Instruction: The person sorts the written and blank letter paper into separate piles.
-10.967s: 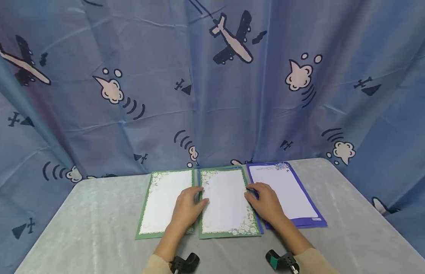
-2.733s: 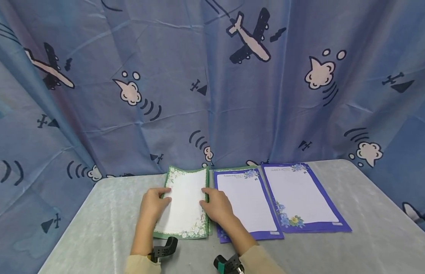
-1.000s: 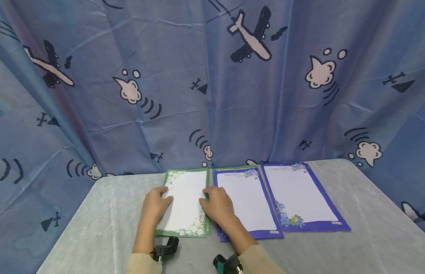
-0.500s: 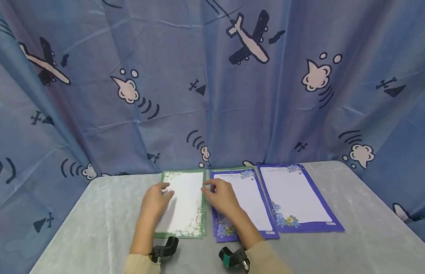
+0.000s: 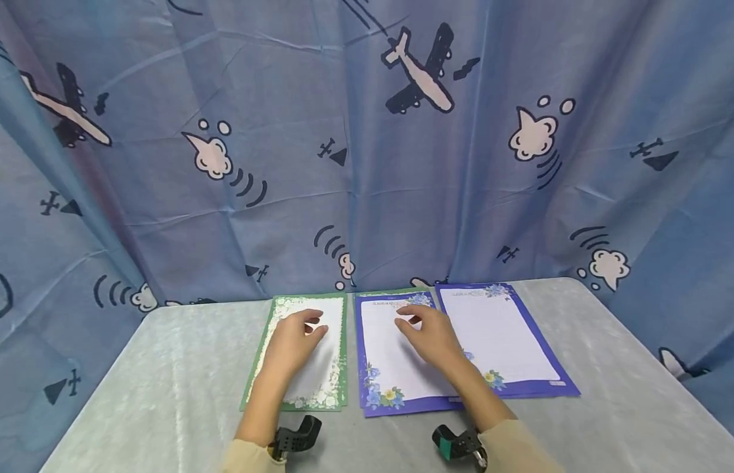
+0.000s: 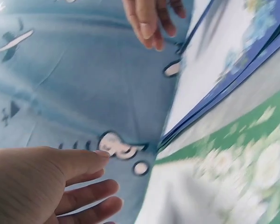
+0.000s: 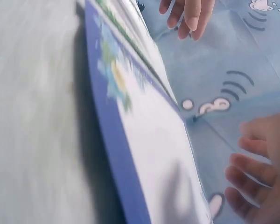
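In the head view my left hand (image 5: 291,341) hovers over the left stack of green-bordered floral paper (image 5: 307,387), holding nothing. My right hand (image 5: 435,338) is above the middle stack, whose top sheet is purple-bordered paper (image 5: 381,355) with blue and yellow flowers. The fingers of both hands are loosely bent, with gaps between thumbs and fingertips. Shadows fall on the sheets below, and the wrist views show the hands raised off the paper. Another purple-bordered stack (image 5: 508,341) lies on the right, partly overlapped by the right forearm.
The sheets lie side by side on a table with a pale grey cloth (image 5: 165,387). A green edge (image 5: 396,291) peeks out behind the middle stack. Close behind the table hangs a blue curtain (image 5: 284,164) with airplane prints.
A green-bordered sheet went from the middle stack to the left one, uncovering purple paper. Both hands then let go of it, rose and shifted right, the right hand over the middle stack.
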{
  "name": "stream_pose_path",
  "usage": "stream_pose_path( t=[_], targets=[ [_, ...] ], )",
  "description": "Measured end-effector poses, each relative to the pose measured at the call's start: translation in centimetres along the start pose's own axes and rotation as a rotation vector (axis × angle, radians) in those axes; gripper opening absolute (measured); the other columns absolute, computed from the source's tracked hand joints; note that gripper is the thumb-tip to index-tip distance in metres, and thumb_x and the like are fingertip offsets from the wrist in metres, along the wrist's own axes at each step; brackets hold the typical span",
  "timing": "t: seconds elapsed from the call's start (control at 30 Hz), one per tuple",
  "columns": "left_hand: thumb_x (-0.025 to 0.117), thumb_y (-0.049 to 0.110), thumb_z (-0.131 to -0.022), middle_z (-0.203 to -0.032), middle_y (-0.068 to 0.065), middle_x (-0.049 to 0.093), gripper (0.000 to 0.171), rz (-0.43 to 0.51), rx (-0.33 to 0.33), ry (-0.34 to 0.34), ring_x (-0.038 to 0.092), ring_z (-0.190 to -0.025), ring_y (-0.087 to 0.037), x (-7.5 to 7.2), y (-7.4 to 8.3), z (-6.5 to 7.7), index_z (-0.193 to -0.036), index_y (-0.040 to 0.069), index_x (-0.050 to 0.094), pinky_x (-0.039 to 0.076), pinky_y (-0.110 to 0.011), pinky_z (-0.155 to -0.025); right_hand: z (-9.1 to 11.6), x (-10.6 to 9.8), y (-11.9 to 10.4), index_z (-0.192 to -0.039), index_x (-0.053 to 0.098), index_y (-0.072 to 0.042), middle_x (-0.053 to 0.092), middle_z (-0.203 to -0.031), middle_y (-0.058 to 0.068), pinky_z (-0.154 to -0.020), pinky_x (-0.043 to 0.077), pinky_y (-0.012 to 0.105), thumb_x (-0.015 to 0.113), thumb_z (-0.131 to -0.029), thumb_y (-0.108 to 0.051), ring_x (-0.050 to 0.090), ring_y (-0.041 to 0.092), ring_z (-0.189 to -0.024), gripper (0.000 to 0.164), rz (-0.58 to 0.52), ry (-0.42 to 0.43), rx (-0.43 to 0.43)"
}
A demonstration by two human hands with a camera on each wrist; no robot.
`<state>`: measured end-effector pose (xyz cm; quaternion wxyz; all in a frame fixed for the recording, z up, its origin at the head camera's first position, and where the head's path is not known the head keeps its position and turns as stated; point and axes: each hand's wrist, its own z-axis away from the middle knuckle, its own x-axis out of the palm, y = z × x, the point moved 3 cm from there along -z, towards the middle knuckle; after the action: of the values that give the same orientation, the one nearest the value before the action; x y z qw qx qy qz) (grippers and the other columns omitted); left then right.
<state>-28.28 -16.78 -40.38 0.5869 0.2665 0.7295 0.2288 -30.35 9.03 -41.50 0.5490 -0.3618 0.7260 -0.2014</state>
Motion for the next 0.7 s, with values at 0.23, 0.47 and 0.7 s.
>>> stream_pose_path(
  t=[0.23, 0.47, 0.7],
  targets=[
    [0.071, 0.019, -0.093, -0.112, -0.012, 0.076, 0.031, 0.028, 0.017, -0.055, 0.071, -0.101, -0.027, 3.1, 1.2, 0.4, -0.122, 0.008, 0.073, 0.057, -0.045, -0.084, 1.0, -2.2, 2.2, -0.116, 0.075, -0.006, 0.076, -0.108, 0.012, -0.076, 0.05, 0.034, 0.07, -0.094, -0.02, 0.067, 0.026, -0.095, 0.026, 0.039, -0.019, 0.051],
    [0.073, 0.018, -0.091, -0.115, -0.012, 0.075, 0.032, 0.045, 0.011, -0.043, 0.07, -0.103, -0.026, 5.3, 1.5, 0.9, -0.12, 0.007, 0.073, 0.058, -0.044, -0.084, 2.0, -2.9, 4.8, -0.119, 0.073, -0.002, 0.072, -0.118, 0.022, -0.101, 0.05, 0.056, 0.069, -0.094, -0.019, 0.065, 0.043, -0.116, 0.03, 0.062, 0.022, 0.088],
    [0.076, 0.019, -0.089, -0.109, -0.011, 0.074, 0.032, 0.012, 0.072, 0.019, 0.069, -0.101, -0.025, 6.6, 1.2, 1.1, -0.119, 0.007, 0.073, 0.057, -0.044, -0.087, 2.4, -2.3, 6.8, -0.12, 0.072, 0.001, 0.069, -0.123, 0.027, -0.104, 0.047, 0.059, 0.071, -0.092, -0.017, 0.061, 0.046, -0.121, 0.034, 0.084, 0.09, 0.101]
  ],
)
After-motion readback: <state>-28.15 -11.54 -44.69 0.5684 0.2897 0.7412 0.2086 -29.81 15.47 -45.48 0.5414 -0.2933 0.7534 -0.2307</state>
